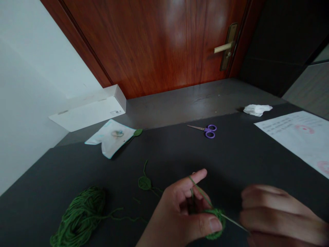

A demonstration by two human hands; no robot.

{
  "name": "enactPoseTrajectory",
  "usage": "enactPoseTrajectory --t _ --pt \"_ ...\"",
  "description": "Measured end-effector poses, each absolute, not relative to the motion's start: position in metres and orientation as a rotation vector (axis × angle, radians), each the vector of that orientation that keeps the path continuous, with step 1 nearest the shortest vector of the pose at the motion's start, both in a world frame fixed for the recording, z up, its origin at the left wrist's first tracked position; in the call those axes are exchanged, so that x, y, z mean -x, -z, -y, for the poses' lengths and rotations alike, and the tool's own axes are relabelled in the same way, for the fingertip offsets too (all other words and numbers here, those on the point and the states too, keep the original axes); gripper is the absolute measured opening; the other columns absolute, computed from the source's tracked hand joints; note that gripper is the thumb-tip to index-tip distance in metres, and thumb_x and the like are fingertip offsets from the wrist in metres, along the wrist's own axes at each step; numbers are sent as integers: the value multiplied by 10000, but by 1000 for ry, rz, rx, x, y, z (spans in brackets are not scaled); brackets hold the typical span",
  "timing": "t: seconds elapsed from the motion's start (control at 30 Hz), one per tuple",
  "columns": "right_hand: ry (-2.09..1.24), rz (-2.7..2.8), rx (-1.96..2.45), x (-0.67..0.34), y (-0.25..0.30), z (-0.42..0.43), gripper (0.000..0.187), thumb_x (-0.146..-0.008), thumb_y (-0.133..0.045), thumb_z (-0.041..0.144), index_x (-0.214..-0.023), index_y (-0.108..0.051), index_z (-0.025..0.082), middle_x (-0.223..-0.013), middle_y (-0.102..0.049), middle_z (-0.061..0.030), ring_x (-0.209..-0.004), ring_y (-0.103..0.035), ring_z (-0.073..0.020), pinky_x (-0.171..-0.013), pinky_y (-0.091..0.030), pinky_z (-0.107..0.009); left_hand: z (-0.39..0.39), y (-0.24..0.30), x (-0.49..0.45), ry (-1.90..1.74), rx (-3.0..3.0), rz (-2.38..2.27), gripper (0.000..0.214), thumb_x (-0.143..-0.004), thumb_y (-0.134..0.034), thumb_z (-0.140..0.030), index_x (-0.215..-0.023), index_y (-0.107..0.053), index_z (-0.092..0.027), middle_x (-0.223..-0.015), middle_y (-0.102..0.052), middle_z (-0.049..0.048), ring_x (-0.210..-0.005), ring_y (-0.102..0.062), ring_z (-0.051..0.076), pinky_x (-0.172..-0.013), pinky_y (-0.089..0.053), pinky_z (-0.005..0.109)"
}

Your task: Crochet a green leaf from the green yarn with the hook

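Note:
My left hand (pixel 183 212) pinches a small round piece of green crochet (pixel 217 235) between thumb and fingers. A strand of green yarn (pixel 202 192) runs from that piece up over the raised index finger. At the right, my right hand (pixel 276 214) is closed around a thin metal crochet hook (pixel 235 221), whose tip meets the edge of the crochet piece. The right hand is slightly blurred. On the dark table at the lower left lies a skein of green yarn (pixel 81 216), its loose strand trailing toward my left wrist.
A green crocheted leaf (pixel 144 183) lies beyond my left hand. Purple-handled scissors (pixel 209 131) rest farther back. A clear pouch (pixel 113 137) with another green leaf (pixel 138 132) is at left, near a white box (pixel 95 109). Crumpled tissue (pixel 257 109) and a printed sheet (pixel 300 133) lie right.

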State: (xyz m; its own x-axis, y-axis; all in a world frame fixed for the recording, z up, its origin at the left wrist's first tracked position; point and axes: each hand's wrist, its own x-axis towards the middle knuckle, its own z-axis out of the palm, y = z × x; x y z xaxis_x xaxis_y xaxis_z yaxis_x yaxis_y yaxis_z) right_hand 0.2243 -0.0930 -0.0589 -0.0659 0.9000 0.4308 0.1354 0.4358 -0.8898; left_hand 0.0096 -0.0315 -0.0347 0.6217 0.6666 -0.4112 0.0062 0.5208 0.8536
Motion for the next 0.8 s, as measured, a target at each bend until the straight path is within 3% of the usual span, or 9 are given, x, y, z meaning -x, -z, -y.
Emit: enactPoseTrajectory --t 0.17,0.33,0.47,0.53,0.63,0.8 --pt "-969 1400 951 -207 56 85 418 -913 -513 564 -701 -670 239 -626 -639 -51 -609 -596 -221 -574 -503 -362 31 35 -8 -461 -987 -780 735 -644 -829 -235 -1326 -555 -209 -782 -591 -32 -645 -466 84 -665 -375 257" --pt "-1087 1427 883 -208 57 82 446 -1020 -358 394 -716 -643 234 -624 -609 -23 -592 -569 -171 -543 -446 -296 34 32 -10 -471 -1011 -869 730 -643 -801 -216 -1327 -547 -190 -788 -597 -19 -671 -489 108 -667 -391 268" --pt "-780 1794 776 -213 57 83 354 -1022 -376 381 -808 -625 248 -633 -628 -21 -580 -573 -177 -551 -437 -316 35 31 -12 -490 -1130 -987 376 -660 -772 -194 -1029 -706 -166 -746 -600 -20 -658 -481 105 -694 -395 277" --pt "-678 1851 747 -215 57 84 344 -1014 -397 393 -804 -630 252 -605 -625 -20 -538 -546 -176 -517 -412 -317 34 32 -11 -457 -1100 -920 408 -645 -796 -205 -1043 -709 -171 -754 -610 -18 -667 -495 104 -697 -396 272" --pt "-934 1704 764 -214 57 85 395 -1016 -383 404 -780 -665 257 -608 -619 -21 -559 -561 -178 -544 -430 -321 30 34 -9 -416 -907 -789 678 -582 -860 -205 -1224 -642 -182 -751 -626 -21 -661 -514 89 -674 -383 246" --pt "-1499 921 812 -199 56 78 453 -965 -484 410 -599 -664 214 -539 -580 -3 -532 -512 -137 -541 -419 -267 29 38 -11 -389 -677 -667 638 -511 -896 -157 -1122 -709 -157 -743 -644 4 -636 -549 78 -596 -367 209"
